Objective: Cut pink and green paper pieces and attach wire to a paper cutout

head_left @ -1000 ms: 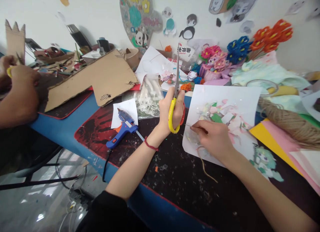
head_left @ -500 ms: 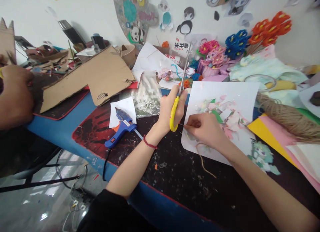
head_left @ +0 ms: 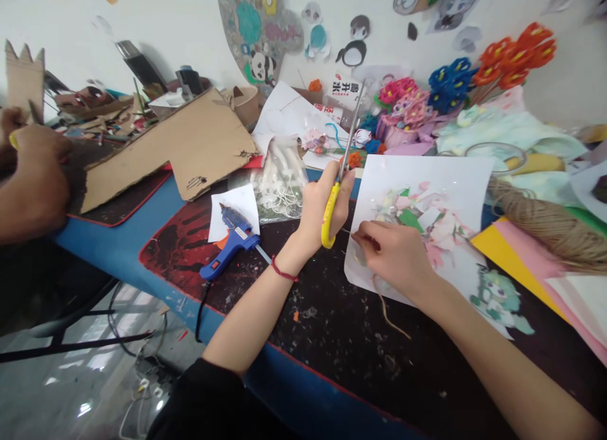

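Since a second earlier the left hand (head_left: 322, 206), closed around the yellow-handled steel scissors (head_left: 337, 181), had tipped their blades from twelve toward one o'clock, while the right hand (head_left: 396, 253) kept pinching a thin brown twine strand (head_left: 386, 310) on the white printed paper sheet (head_left: 450, 181) atop the black-matted bench (head_left: 332, 339).

Blue glue gun (head_left: 231, 245) on white paper (head_left: 236, 210), near left. Cardboard sheet (head_left: 180, 146) far left; co-worker's hand (head_left: 31, 181) at left edge. Paper flowers (head_left: 455, 79) against far wall. Twine bundle (head_left: 550, 228) and coloured sheets (head_left: 531, 256), right.
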A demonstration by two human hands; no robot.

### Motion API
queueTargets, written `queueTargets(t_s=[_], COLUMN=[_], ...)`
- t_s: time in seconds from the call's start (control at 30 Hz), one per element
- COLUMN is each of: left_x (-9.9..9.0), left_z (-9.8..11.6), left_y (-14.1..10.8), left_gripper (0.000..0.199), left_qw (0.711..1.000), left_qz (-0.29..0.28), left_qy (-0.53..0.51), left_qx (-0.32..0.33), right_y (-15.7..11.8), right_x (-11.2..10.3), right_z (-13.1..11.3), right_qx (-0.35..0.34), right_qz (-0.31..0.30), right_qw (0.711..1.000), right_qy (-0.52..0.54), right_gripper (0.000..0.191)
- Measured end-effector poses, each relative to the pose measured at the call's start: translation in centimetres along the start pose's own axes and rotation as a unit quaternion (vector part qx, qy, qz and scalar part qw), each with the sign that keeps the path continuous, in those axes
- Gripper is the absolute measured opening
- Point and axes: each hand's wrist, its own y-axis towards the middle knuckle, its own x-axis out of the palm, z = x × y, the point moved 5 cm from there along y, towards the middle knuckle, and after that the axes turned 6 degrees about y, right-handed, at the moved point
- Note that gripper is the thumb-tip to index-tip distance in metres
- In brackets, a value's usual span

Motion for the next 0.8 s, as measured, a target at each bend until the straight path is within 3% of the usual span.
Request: queueTargets(t_s=[0.8], left_x=[-0.19], left_z=[0.27], left_y=[-0.13], left_gripper=[0.026], left_qw=[0.999], left_qz=[0.003], left_qy=[-0.039], left_qx=[-0.01], right_y=[-0.23], right_x=[0.27], right_z=[0.54], right_qx=[0.043], right_qz=[-0.011], right_qw=[0.997], right_qy=[0.065], right_gripper=[0.016])
